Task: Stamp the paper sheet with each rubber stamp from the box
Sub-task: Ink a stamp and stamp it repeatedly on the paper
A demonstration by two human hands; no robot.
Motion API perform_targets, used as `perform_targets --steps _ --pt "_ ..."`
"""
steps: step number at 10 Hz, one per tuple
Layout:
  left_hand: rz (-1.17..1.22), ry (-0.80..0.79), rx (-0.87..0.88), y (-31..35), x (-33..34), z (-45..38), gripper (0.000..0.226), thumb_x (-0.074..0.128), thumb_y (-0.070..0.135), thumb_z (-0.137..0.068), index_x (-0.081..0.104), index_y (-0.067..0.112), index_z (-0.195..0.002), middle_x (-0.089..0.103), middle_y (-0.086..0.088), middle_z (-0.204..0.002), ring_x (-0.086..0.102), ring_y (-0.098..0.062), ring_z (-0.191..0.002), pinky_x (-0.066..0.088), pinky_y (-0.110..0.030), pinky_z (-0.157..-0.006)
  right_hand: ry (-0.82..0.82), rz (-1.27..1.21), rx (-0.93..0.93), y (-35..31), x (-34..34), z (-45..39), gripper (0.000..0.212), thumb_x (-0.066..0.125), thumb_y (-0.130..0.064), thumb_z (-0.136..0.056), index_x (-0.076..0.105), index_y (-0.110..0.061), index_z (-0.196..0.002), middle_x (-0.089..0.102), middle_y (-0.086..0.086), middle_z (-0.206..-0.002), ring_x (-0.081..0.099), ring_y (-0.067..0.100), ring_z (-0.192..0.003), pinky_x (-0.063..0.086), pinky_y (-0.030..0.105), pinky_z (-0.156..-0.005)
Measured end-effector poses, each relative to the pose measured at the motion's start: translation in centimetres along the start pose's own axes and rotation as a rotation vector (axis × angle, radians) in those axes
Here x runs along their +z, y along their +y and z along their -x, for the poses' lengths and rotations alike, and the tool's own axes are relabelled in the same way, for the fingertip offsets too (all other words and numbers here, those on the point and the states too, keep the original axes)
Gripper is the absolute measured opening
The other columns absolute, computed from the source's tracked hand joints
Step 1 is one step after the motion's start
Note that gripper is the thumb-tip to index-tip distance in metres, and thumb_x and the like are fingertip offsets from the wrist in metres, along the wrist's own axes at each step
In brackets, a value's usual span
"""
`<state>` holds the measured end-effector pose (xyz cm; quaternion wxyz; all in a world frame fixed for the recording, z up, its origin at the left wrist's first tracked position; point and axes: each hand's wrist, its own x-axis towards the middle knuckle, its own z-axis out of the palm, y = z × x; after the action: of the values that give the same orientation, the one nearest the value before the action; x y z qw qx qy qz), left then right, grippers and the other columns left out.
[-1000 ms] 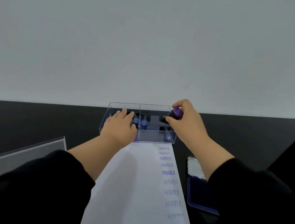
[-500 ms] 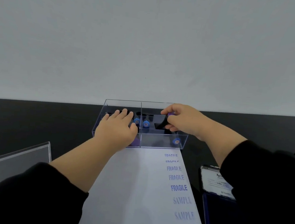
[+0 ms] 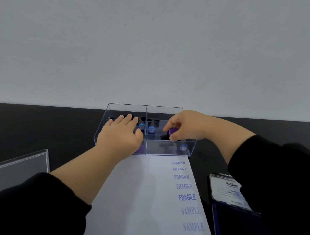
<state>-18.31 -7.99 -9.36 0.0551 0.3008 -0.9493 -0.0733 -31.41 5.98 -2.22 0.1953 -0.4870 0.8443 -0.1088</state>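
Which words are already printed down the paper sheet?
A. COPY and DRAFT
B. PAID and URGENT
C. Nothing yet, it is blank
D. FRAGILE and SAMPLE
D: the paper sheet shows blue FRAGILE prints nearer the clear box, with SAMPLE prints below them, closer to the person.

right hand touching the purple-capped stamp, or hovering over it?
Touching. Head view: right hand pinches the purple-capped stamp inside the clear box, fingertips wrapped around the cap.
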Motion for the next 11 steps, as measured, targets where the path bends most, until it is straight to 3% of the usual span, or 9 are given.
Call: perform_targets --steps 2,5,9,11 --pt "0.024 -0.003 -0.001 0.0 0.1 -0.1 0.053 0.02 0.034 -0.101 0.012 0.023 -0.152 0.008 0.003 -0.159 0.004 -0.016 -0.147 0.003 -0.036 -0.118 -0.022 0.021 0.004 -0.1 -0.4 -0.7 0.029 0.071 -0.018 -0.083 0.066 -0.025 -0.111 0.057 -0.012 -0.082 0.056 0.005 -0.065 0.045 0.013 -0.06" --pt "0.051 0.005 -0.003 0.0 0.0 0.0 0.053 0.021 0.034 -0.101 0.013 0.023 -0.152 0.009 0.003 -0.159 0.005 -0.016 -0.147 0.006 -0.035 -0.117 -0.027 -0.156 -0.008 0.2 -0.2 -1.2 0.029 0.071 -0.014 -0.082 0.068 -0.019 -0.11 0.064 -0.006 -0.088 0.061 0.006 -0.07 0.053 0.013 -0.066" --pt "0.052 0.002 -0.003 0.0 0.0 -0.1 0.053 0.021 0.034 -0.1 0.014 0.022 -0.152 0.011 0.003 -0.159 0.006 -0.016 -0.146 0.008 -0.036 -0.118 -0.038 -0.11 0.04 0.0 0.3 -1.6 0.022 0.073 -0.015 -0.081 0.07 -0.019 -0.103 0.066 -0.005 -0.079 0.06 0.005 -0.06 0.053 0.014 -0.066" --pt "0.05 -0.004 -0.002 0.1 0.0 0.0 0.053 0.02 0.034 -0.101 0.013 0.023 -0.152 0.01 0.003 -0.159 0.005 -0.016 -0.146 0.008 -0.035 -0.118 -0.139 -0.104 0.079 0.1 -0.1 -1.6 0.021 0.065 -0.011 -0.088 0.07 -0.017 -0.108 0.07 0.006 -0.099 0.067 0.019 -0.086 0.055 0.023 -0.082"
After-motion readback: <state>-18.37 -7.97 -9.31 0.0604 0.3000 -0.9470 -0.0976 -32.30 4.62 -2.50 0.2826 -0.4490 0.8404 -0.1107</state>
